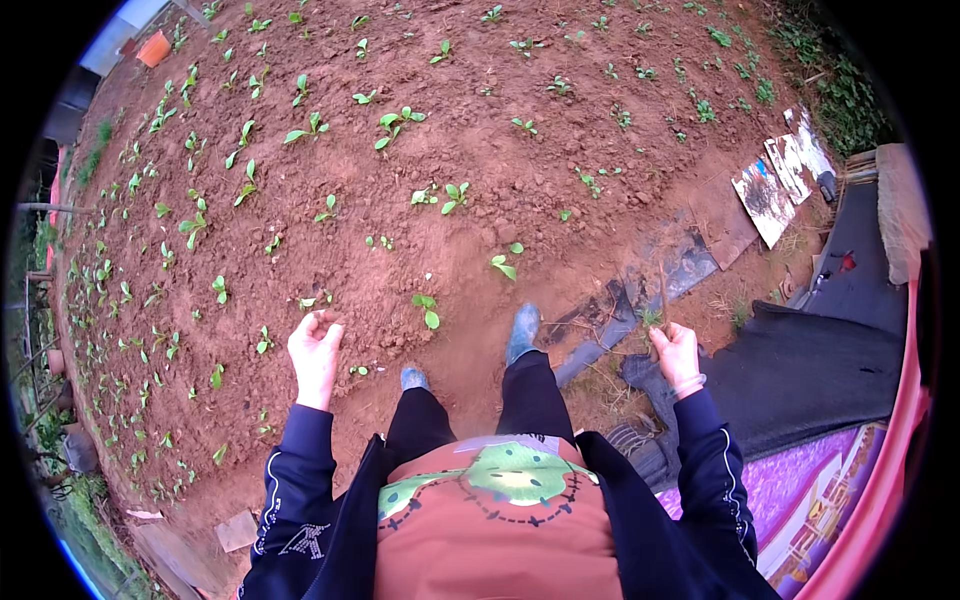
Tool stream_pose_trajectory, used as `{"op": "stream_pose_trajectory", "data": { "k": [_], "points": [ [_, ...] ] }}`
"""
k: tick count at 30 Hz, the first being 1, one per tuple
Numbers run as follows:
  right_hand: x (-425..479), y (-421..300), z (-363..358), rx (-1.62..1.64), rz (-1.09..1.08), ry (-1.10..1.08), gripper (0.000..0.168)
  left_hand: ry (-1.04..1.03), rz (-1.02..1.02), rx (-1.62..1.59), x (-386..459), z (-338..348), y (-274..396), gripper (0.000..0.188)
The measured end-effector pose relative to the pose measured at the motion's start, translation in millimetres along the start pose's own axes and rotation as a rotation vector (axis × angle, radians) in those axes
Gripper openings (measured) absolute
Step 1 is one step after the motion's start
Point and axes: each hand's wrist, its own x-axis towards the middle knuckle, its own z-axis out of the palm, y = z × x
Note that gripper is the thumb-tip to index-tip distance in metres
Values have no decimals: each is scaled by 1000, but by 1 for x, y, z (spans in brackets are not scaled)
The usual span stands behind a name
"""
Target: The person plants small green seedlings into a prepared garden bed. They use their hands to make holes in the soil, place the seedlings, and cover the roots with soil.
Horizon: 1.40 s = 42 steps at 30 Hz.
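Note:
My left hand (316, 356) is raised over the reddish soil (360, 270), its fingers curled towards the thumb. Whether something small is pinched in it cannot be made out. On the other side, my right hand (677, 354) grips a thin brown stick (664, 292) that points away from me. A tuft of green grass (650, 317) shows just left of that hand; I cannot tell whether it is held or lies behind. Small leafy seedlings (426, 309) grow ahead of my feet, and another seedling (504, 264) stands beyond my right boot (523, 330).
Dark plastic sheeting (600, 341) and a brown board (724, 229) edge the plot at right. White peeling panels (765, 199) lie farther off. Black cloth (795, 375) covers something beside my right arm, above a purple printed sheet (787, 480). An orange bucket (154, 49) stands far left.

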Motion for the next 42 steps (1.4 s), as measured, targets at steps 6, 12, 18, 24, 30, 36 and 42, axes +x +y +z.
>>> {"op": "stream_pose_trajectory", "data": {
  "k": [6,12,18,24,30,36,42],
  "points": [
    [61,19,-26,-76,-52,-125,13,-80,-2,5,28,93,24,10],
    [110,50,-61,-88,-46,-171,25,-124,103,196,35,179,61,19],
    [162,31,-92,-287,-132,-220,25,9,154,218,74,189,86,22],
    [208,-9,-62,-390,-308,-241,21,237,142,387,96,119,71,24],
    [229,-31,-7,-556,-279,-415,20,254,-52,643,100,110,48,29],
    [281,17,64,-598,-238,-569,21,156,3,742,178,145,-29,29],
    [341,59,172,-494,-164,-649,16,-5,-96,730,303,215,-132,27]
  ]
}}
